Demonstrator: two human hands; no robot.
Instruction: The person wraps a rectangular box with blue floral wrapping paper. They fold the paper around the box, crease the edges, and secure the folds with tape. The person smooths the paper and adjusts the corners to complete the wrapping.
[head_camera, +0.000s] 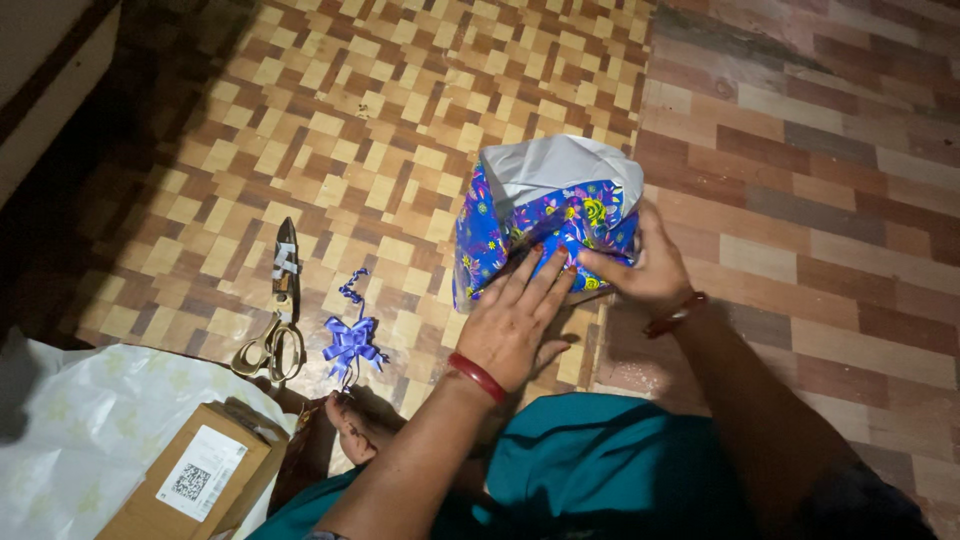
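**Gift box partly wrapped, one end still open**

Seen from above, a person sits on a patterned floor (400, 120). All places are given relative to the box (545, 225), which stands right of centre.

Far to its left lie white tissue paper (90, 430) and a cardboard parcel (195, 480). Nearer, still left, are scissors (278, 310), then a blue ribbon bow (350, 340), not yet attached.

The box is covered in blue floral paper on its near faces. At its far top, the paper's silver underside stands up unfolded, so that end seems unfinished.

The left hand (515, 320), fingers spread flat, presses the paper on the box's near side. The right hand (640, 270), at the box's right, pinches a paper fold against it.

No tape is visible.
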